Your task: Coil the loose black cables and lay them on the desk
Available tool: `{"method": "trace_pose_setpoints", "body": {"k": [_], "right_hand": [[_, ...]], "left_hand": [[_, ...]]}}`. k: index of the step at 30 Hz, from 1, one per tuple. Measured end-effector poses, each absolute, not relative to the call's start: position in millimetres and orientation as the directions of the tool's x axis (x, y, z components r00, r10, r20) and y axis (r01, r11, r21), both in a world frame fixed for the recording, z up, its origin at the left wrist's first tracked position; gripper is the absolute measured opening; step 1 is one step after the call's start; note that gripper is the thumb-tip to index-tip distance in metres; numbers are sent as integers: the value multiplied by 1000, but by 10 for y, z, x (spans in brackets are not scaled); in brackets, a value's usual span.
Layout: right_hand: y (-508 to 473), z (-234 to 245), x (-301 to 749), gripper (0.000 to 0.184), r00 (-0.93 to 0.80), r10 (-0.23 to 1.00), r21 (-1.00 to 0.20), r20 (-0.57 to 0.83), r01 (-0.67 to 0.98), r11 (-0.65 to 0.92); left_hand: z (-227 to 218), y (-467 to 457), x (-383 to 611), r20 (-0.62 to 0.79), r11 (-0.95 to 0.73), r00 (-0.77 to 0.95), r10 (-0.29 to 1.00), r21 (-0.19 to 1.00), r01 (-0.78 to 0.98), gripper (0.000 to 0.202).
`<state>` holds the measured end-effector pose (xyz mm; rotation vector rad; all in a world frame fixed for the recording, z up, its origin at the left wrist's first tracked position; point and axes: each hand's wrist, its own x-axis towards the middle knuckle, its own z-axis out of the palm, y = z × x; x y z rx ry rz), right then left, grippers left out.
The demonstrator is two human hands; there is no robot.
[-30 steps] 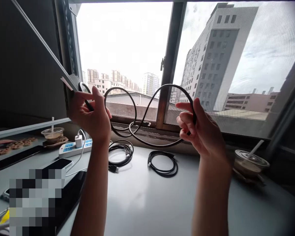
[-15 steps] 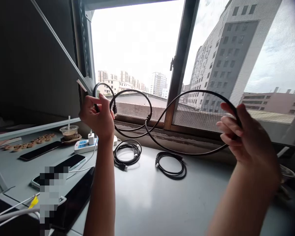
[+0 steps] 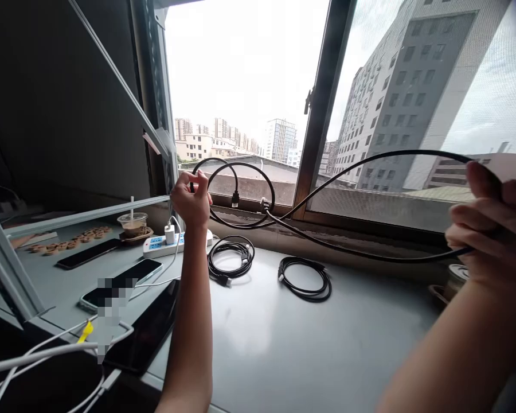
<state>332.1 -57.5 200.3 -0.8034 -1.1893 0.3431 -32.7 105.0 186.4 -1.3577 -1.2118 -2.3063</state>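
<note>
A black cable [image 3: 370, 156] with plug ends is stretched in the air between my hands, in front of the window. My left hand [image 3: 192, 198] pinches it at the left, where it forms loops. One plug [image 3: 235, 199] dangles just right of those fingers. Another connector [image 3: 264, 205] shows where the strands cross mid-span. At the far right, my right hand [image 3: 490, 223] is closed around the cable, a bend of which passes through its fingers. Below, two coiled black cables lie on the table: one coil [image 3: 231, 258] near my left forearm, another coil [image 3: 305, 279] farther right.
The grey table [image 3: 284, 350] runs up to the window sill. A power strip [image 3: 159, 246] with a white charger, phones [image 3: 120, 284], a dark tablet [image 3: 148, 330], white cords and a drink cup [image 3: 133, 223] occupy the left. A metal frame bar [image 3: 94, 215] crosses there. A lidded cup [image 3: 458, 272] stands right.
My right hand has moved farther right, drawing the right loop longer and flatter. The plug near my left hand now hangs clear of the fingers. The view has shifted slightly.
</note>
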Motion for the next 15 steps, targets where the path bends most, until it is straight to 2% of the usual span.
{"method": "trace_pose_setpoints", "body": {"k": [2,4,8,10,12,15], "right_hand": [[-617,2018,3255,35,343,677,-736,651,64,674],[-665,2031,3178,34,367,688,-747,626,29,664],[-779,2017,3083,34,363,656,-713,662,33,701],[-834,1996,3058,34,360,630,-689,688,51,723],[-868,1981,3040,34,369,599,-664,710,68,745],[-858,1991,3066,37,389,578,-664,717,130,736]], "left_hand": [[1867,1046,-329,808,-645,-555,197,533,548,34],[1866,1037,-312,799,-629,-583,149,532,567,34],[1862,1001,-243,732,-566,-681,-14,556,609,31],[1873,990,-199,710,-573,-704,-16,571,589,30],[1899,989,-157,685,-628,-719,117,613,481,30],[1951,1002,-123,581,-671,-649,492,727,143,33]]}}
